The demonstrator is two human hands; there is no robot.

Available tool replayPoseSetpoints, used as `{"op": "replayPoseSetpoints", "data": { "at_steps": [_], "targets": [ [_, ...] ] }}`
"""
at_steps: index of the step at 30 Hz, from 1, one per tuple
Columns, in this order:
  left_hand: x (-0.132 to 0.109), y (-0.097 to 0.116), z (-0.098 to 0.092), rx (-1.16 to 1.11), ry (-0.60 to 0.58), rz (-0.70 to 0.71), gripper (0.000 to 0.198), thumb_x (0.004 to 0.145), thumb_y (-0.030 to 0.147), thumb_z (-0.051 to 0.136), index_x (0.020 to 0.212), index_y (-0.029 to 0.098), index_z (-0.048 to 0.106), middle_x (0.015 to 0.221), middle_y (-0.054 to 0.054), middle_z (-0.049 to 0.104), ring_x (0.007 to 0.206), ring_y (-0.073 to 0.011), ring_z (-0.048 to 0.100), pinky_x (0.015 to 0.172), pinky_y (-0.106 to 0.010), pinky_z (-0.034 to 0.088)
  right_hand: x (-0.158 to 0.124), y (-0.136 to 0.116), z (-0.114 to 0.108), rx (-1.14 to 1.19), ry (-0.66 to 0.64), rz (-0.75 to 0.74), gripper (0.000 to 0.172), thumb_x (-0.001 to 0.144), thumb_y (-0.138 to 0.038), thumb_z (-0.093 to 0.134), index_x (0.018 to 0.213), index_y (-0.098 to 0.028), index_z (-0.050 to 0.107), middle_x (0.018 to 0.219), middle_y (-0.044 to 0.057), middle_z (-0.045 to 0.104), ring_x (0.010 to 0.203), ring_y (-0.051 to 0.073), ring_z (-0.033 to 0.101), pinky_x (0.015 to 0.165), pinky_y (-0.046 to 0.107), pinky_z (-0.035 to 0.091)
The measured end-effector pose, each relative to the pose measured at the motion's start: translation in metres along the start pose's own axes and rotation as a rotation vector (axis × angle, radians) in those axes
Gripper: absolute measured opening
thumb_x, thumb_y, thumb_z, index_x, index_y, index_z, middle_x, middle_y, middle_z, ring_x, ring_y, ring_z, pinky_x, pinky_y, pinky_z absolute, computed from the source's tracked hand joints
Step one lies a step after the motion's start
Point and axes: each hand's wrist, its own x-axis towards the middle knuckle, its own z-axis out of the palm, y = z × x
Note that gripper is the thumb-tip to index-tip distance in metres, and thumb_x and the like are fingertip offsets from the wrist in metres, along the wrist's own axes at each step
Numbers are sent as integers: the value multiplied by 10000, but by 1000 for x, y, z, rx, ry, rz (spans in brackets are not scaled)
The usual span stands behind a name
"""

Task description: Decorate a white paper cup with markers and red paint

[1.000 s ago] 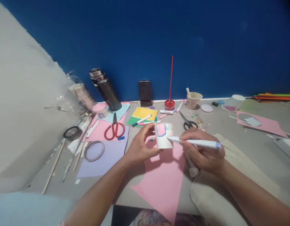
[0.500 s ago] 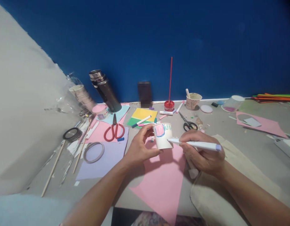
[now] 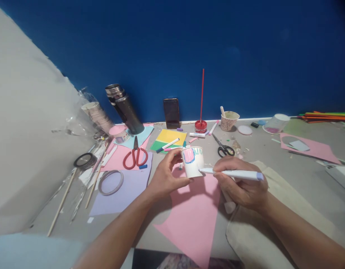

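Note:
My left hand (image 3: 165, 175) grips a small white paper cup (image 3: 193, 163) from its left side, holding it a little above a pink paper sheet (image 3: 193, 215). The cup has a pink patch outlined in blue and green scribbles near its rim. My right hand (image 3: 239, 183) is closed round a white marker with a lilac end cap (image 3: 234, 173). The marker's tip touches the cup's lower right side.
On the grey table lie red scissors (image 3: 135, 157), black scissors (image 3: 223, 147), tape rolls (image 3: 111, 182), loose markers, coloured papers and wooden sticks. A dark flask (image 3: 124, 108), a phone (image 3: 171, 113), a red pot with a stick (image 3: 201, 125) and paper cups stand by the blue wall. A beige cloth (image 3: 273, 220) lies at right.
The cup has turned and tilted slightly in my left hand, and the marker tip has slid lower along its right side.

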Motion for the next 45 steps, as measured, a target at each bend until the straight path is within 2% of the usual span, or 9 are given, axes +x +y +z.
{"op": "replayPoseSetpoints", "data": {
  "at_steps": [9,16,24,45],
  "targets": [
    [0,-1,1,-5,-32,-4,778,632,132,922,1325,229,583,1383,-111,638,1352,-339,591,1184,-499,439,-2,2,2,3,31,-23,154,916,-81,642,1005,-200,685,779,54,753,650,172,702,577,287,558],
    [1,-1,1,-13,-13,-5,762,622,136,921,1298,231,582,1349,-101,649,1313,-334,616,1150,-486,468,-3,3,3,2,38,-41,143,920,-77,646,1014,-179,682,793,60,753,662,169,704,593,280,553],
    [0,-1,1,-23,-18,-1,711,636,118,904,1269,233,602,1317,-94,663,1296,-324,624,1120,-463,483,-2,1,-1,9,4,-17,143,903,-80,631,989,-177,692,787,65,750,640,168,702,589,277,554],
    [-1,-2,3,-52,-37,-11,796,618,126,928,1321,235,571,1410,-122,632,1375,-345,578,1182,-503,435,1,0,4,-17,86,-49,124,927,-71,649,981,-177,681,783,51,752,659,161,715,589,259,562]
  ]
}}
